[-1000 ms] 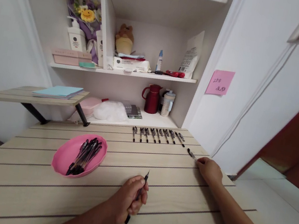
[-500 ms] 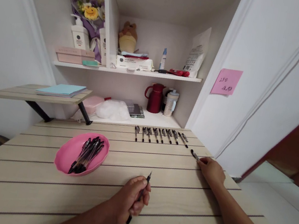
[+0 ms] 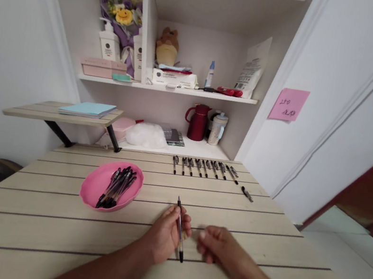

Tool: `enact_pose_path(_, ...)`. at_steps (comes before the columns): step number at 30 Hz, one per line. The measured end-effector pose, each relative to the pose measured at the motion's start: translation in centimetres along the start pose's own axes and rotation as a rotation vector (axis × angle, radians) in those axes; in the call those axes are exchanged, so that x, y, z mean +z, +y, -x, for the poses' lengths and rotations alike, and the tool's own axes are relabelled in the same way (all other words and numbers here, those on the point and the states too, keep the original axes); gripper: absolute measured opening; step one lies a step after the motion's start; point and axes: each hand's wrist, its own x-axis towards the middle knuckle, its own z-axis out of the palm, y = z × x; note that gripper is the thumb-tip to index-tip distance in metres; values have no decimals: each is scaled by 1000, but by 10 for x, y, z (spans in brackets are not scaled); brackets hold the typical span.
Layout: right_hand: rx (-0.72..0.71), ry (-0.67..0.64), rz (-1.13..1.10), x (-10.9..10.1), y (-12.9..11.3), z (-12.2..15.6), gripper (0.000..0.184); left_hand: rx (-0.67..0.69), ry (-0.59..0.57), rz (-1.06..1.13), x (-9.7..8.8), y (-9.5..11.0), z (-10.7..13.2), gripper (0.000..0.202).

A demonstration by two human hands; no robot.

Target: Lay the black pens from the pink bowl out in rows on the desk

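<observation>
My left hand (image 3: pixel 167 234) is closed on a gel pen (image 3: pixel 180 229) with a clear barrel and black ends. Its bare writing tip points up and away, and its black end reaches below the palm. Just to the right, my right hand (image 3: pixel 220 245) is slightly blurred, fingers curled in with nothing seen in them; it is apart from the pen. A short black pen cap (image 3: pixel 247 194) lies alone at the table's right side. Several pens with caps beside them (image 3: pixel 205 168) form a row along the back. More pens (image 3: pixel 117 187) are heaped in a pink bowl (image 3: pixel 91 185) at left.
The slatted wooden table (image 3: pixel 58 232) meets a white shelf unit at its back. A red jug (image 3: pixel 198 122) and a pale cup (image 3: pixel 217 129) stand on the bottom shelf. At left, a raised stand (image 3: pixel 33 108) bears a blue notebook (image 3: pixel 87 109).
My right hand has let go of the pen cap on the table and come back beside my left hand. In my left hand the pen is now more exposed, its grip loosened.
</observation>
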Motion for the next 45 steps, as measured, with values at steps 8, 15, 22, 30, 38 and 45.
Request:
enact_pose_path(8,-209,137,82,69,-9,13,16,127,-14,78,-4,3,-3,16)
enact_pose_path(15,-235,427,451,14,-5,-2,12,18,-39,7,-12,5,-7,33)
enact_pose_path(22,112,724,1040,-104,15,-16,18,-15,-59,-145,-15,6,-6,30)
enact_pose_path(30,254,701,1194,-130,22,-23,22,-14,-75,-185,-13,6,-5,28)
enact_pose_path(38,253,682,1219,-140,30,-31,24,-26,-84,-185,-14,7,-7,26)
enact_pose_path(45,221,706,1229,-137,31,-28,27,-26,-90,-194,-15,6,-7,25)
